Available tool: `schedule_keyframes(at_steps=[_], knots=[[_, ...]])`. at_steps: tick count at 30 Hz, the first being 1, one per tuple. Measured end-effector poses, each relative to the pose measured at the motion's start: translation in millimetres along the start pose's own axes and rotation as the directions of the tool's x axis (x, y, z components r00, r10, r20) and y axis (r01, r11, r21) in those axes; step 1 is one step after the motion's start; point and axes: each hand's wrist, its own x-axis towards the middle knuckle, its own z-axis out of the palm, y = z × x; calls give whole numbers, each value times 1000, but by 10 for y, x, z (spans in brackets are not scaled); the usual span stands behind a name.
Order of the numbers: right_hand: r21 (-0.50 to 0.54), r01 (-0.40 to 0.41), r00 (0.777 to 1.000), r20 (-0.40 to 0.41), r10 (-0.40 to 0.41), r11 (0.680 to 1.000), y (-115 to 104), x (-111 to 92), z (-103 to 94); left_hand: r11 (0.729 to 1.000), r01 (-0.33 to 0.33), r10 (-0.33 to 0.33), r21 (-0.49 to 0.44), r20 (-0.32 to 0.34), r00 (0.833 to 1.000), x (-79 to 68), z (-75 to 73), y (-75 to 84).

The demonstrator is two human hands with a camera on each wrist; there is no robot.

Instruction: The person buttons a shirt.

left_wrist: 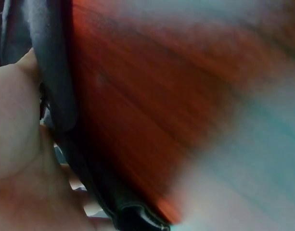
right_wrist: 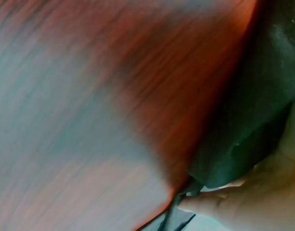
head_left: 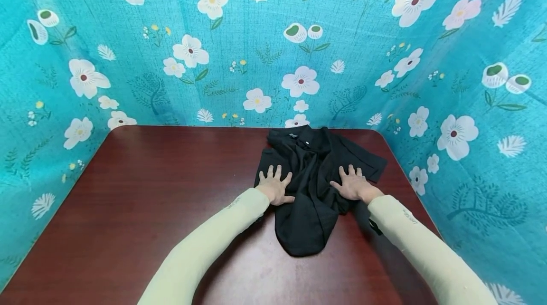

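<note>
Black garment (head_left: pixel 305 229) lies rumpled on the far right part of the reddish-brown table (head_left: pixel 183 176). Left hand (head_left: pixel 275 186) and right hand (head_left: pixel 352 185) rest on it, one toward each side, fingers straight and spread, neither gripping it. Blue floral cloth (head_left: pixel 239 34) hangs behind the table and along both sides.

Turquoise fabric (head_left: pixel 239 34) printed with white flowers (head_left: pixel 301 81) lines the back and both sides of a glossy reddish-brown table (head_left: pixel 171 176).
</note>
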Motion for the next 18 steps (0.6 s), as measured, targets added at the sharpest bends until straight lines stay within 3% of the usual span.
schedule_keyframes(at_steps=[18], knots=[[-22, -2, 1000, 19, 2, 1000, -198, -34, -4, 1000, 12, -12, 21, 4, 1000, -82, 78, -136]])
